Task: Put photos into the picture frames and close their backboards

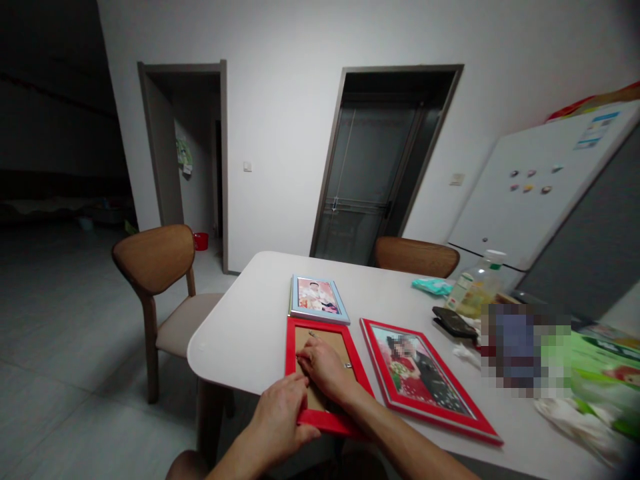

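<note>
A red picture frame (334, 421) lies back side up at the table's near edge, its brown backing board (343, 347) showing. My left hand (281, 413) is closed on the frame's left side near its lower corner. Over the backing, my right hand (323, 365) has its fingers bent together at the left inner edge; what they pinch, if anything, is too small to make out. A small metal clip (348, 365) shows on the backing's right side. Beyond lies a light blue frame (320, 316) with a photo. To the right, a larger red frame (467, 429) lies photo side up.
The white table (235, 320) also bears a clear bottle (475, 287), a black object (454, 322), a teal cloth or wrapper (433, 287), tissues and green packaging (590, 367) at the right. Wooden chairs stand at the left (155, 260) and far side (417, 257).
</note>
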`<state>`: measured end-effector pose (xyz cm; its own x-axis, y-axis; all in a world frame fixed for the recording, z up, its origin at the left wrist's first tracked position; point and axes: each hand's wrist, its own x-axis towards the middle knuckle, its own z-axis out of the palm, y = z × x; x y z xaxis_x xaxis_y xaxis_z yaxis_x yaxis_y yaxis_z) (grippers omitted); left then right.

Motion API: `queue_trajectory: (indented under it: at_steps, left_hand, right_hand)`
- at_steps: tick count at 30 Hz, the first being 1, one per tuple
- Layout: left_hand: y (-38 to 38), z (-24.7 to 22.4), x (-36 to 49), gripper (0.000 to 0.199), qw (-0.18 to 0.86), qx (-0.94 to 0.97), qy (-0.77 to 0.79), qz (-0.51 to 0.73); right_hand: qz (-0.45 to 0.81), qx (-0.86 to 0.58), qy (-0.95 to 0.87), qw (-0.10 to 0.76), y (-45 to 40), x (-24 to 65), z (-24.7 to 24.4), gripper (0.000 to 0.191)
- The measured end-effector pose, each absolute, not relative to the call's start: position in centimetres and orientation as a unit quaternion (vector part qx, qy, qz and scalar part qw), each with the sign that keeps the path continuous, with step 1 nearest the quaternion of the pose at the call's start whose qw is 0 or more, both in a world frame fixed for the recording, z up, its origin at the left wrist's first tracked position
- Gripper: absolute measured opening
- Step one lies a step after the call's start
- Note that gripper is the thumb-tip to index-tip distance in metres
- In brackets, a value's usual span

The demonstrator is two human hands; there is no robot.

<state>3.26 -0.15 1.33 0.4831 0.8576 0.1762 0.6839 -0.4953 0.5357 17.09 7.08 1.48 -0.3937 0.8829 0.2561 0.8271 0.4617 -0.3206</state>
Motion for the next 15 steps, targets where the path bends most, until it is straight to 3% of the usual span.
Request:
queue_trajectory:
  at_steps: [15]
  left_hand:
    - [-0.1,1.4,3.3,0.069,0.196,0.838,0.475,0.183]
  right_hand:
    - [0.093,-0.732,-0.636,0.224,13.6,20.1,0.3,0.021]
